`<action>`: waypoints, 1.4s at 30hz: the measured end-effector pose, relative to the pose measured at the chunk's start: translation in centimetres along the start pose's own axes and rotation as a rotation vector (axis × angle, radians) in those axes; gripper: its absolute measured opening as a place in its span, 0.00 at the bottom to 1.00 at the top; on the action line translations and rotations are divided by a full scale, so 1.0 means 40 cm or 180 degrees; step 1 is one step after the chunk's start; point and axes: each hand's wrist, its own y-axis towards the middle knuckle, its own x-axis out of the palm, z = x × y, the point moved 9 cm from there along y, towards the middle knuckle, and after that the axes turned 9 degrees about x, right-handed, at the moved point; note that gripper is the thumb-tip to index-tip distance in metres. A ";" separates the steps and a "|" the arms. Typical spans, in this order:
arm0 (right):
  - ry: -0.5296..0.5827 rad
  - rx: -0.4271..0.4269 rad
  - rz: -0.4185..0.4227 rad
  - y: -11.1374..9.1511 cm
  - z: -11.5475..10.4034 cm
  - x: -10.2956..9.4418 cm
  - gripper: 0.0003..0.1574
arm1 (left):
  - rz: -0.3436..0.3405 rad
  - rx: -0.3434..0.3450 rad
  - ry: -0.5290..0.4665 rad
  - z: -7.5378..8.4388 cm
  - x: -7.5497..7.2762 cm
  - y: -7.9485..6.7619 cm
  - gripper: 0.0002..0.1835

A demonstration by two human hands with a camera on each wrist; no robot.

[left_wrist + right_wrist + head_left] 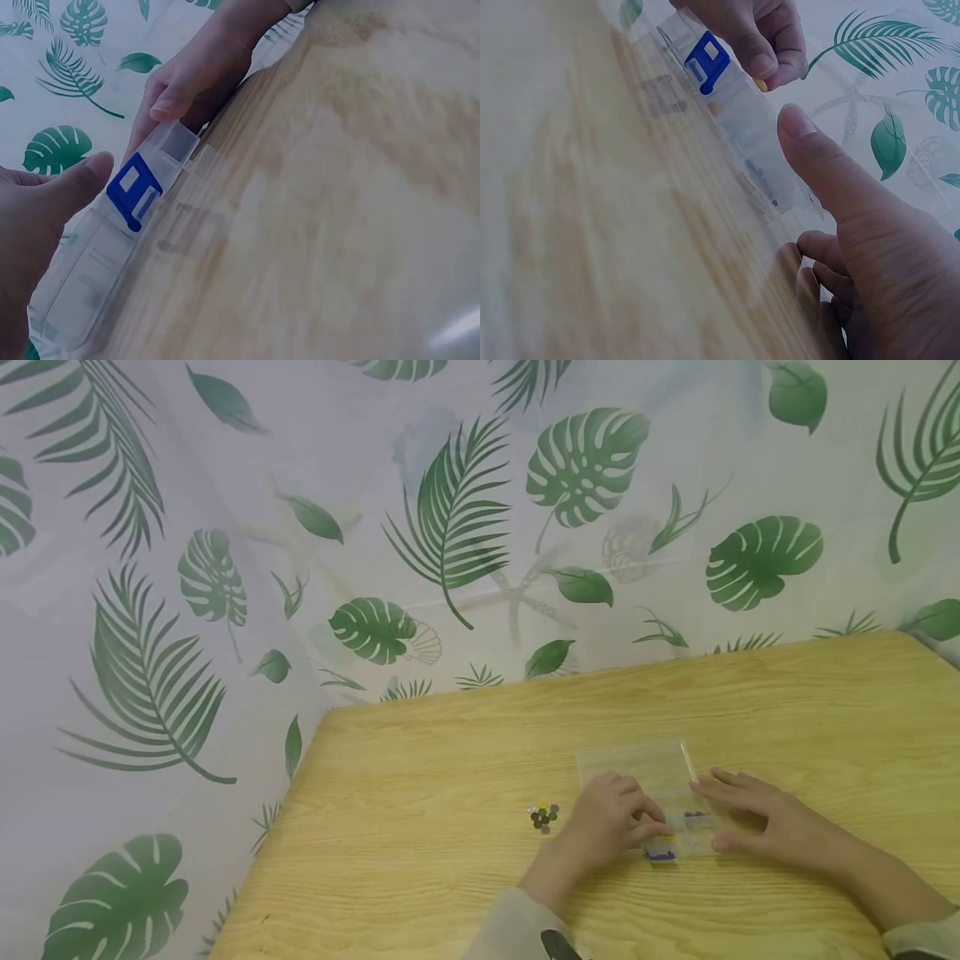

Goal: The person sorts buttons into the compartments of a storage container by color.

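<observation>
A clear plastic compartment box [697, 843] stands on the table with its transparent lid [630, 758] raised at the back. Its blue latch [133, 191] is at the front. My left hand [611, 822] is over the left part of the box, and its thumb and forefinger pinch a small yellow piece [761, 85]. My right hand [772, 822] lies along the right side of the box, fingers extended, thumb near the front corner. Small dark pieces [696, 815] lie in a right compartment. Left of my left hand is a loose group of small round coloured pieces [543, 817].
The wood-grain table [420, 860] reaches back to a leaf-patterned cloth [480, 527] hanging behind it and along its left side. The raised lid stands behind my left hand.
</observation>
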 end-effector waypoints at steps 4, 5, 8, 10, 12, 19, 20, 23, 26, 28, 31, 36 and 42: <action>0.0011 -0.0002 -0.0016 0.000 0.001 0.002 0.41 | -0.0074 -0.0051 0.0000 0.002 0.015 0.009 0.10; 0.0022 0.0016 -0.0019 0.000 0.002 0.001 0.41 | -0.0071 -0.0042 -0.0008 0.003 0.016 0.011 0.10; 0.0009 0.0012 -0.0010 -0.001 0.001 0.001 0.41 | -0.0045 -0.0016 -0.0076 0.008 0.017 0.012 0.09; 0.0005 0.0011 -0.0013 -0.002 -0.001 0.003 0.41 | -0.0048 -0.0006 -0.0079 0.010 0.018 0.011 0.10; 0.0000 0.0010 -0.0013 -0.003 -0.003 0.003 0.41 | -0.0038 -0.0004 -0.0056 0.011 0.018 0.009 0.10; 0.0013 0.0032 0.0003 -0.003 0.001 0.002 0.41 | 0.0048 0.0008 -0.0082 0.011 0.011 0.003 0.11; 0.0007 0.0035 0.0009 -0.003 0.002 0.002 0.41 | 0.0076 0.0021 -0.0036 0.011 0.008 0.002 0.11; -0.0018 0.0015 0.0007 -0.004 0.005 0.004 0.41 | 0.0186 0.0071 0.0124 0.010 -0.002 -0.002 0.10; -0.0024 0.0004 0.0011 -0.003 0.008 0.005 0.41 | 0.0283 0.0094 0.0206 0.007 -0.012 -0.009 0.10; -0.0022 0.0012 0.0015 -0.003 0.010 0.006 0.41 | 0.0348 0.0082 0.0165 0.002 -0.018 -0.015 0.11; 0.0016 0.0024 -0.0008 -0.005 0.012 0.008 0.41 | 0.0449 0.0056 0.0102 -0.004 -0.025 -0.023 0.11; 0.0045 0.0043 -0.0011 -0.006 0.011 0.008 0.40 | 0.0521 0.0067 0.0171 -0.011 -0.033 -0.036 0.11; 0.0035 0.0040 0.0003 -0.002 0.009 0.005 0.41 | 0.0460 -0.0061 0.0120 -0.032 -0.043 -0.064 0.12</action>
